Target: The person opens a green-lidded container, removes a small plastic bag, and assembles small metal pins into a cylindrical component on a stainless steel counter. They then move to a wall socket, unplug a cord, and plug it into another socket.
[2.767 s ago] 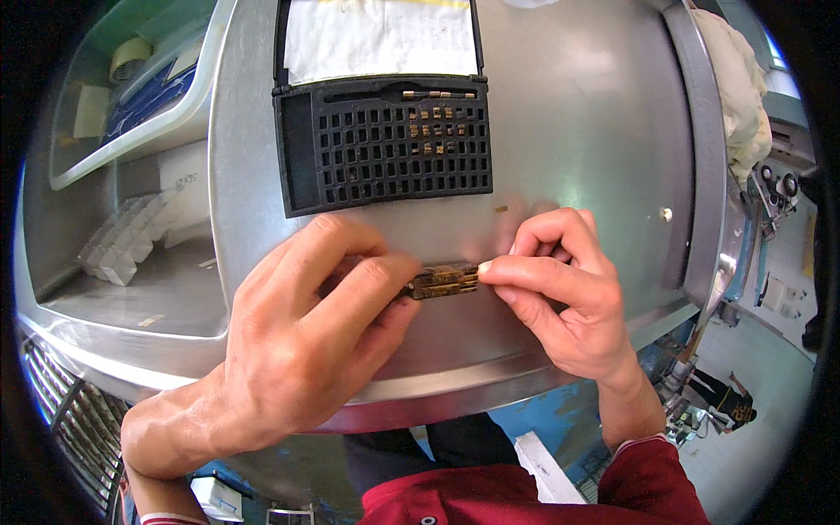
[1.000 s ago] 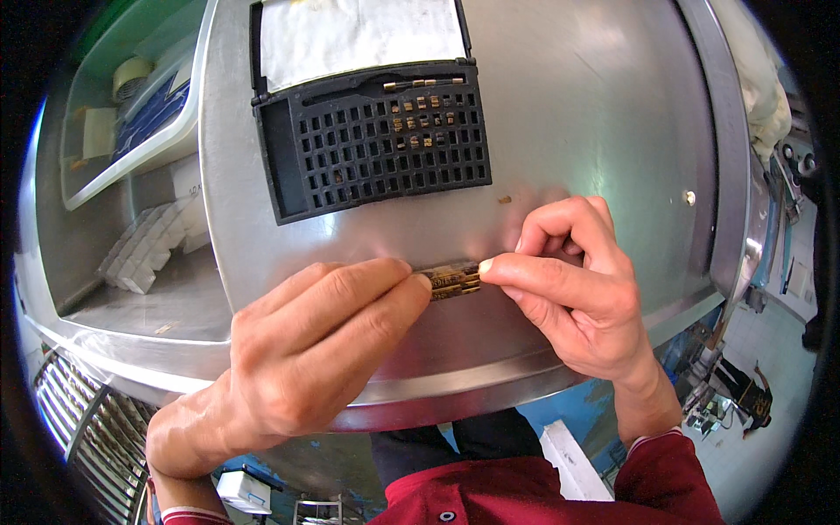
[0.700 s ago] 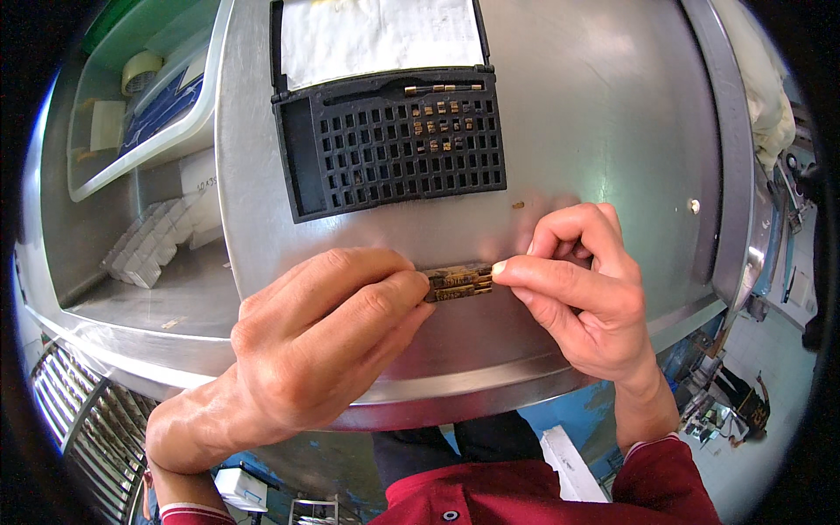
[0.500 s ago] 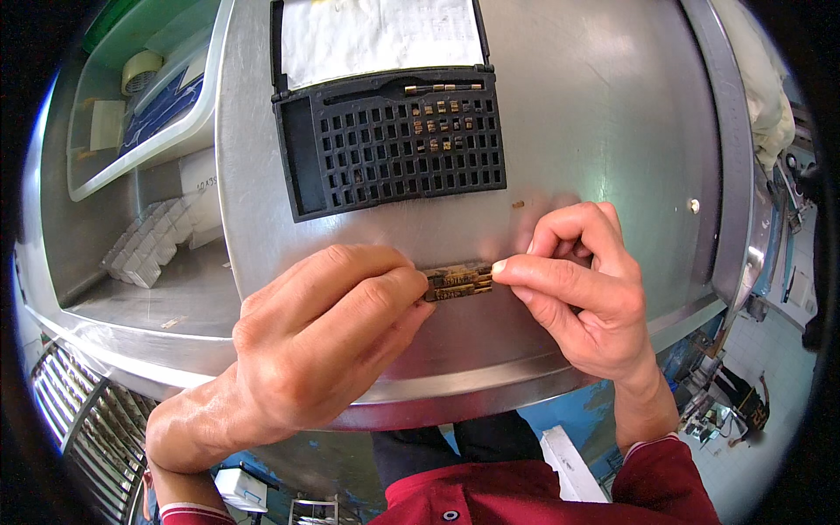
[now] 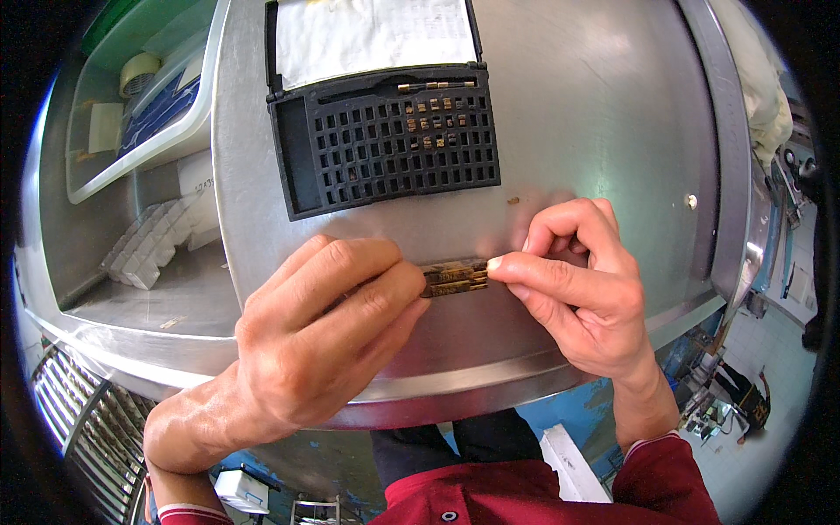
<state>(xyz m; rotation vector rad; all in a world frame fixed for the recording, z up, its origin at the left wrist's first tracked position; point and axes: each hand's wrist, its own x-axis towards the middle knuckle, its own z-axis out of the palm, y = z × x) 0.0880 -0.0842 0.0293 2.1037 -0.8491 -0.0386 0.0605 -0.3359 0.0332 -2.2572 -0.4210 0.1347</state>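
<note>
Between my hands, just above the steel worktop, is a small dark block of brass-coloured type pieces [image 5: 457,277] set in rows, with raised characters on its face. Its left end is gripped in the closed fingers of my left hand [image 5: 328,328], which hide that end. Thumb and forefinger of my right hand [image 5: 573,284] pinch at the block's upper right end; the other fingers curl in. Beyond them lies an open black type case [image 5: 385,149] with many small compartments, some of them filled with brass type. A thin brass rod [image 5: 436,87] rests in its top slot.
A loose brass type piece [image 5: 513,200] lies on the steel worktop [image 5: 595,114], right of the case. To the left, a clear plastic bin [image 5: 206,122] holds a tape roll [image 5: 140,74]. A clear moulded tray [image 5: 153,241] sits below the bin. A raised steel rim borders the worktop.
The block has tilted slightly in my fingers, so its face catches the light differently. Both hands keep their grip. The case and the loose piece appear slightly further left in the picture.
</note>
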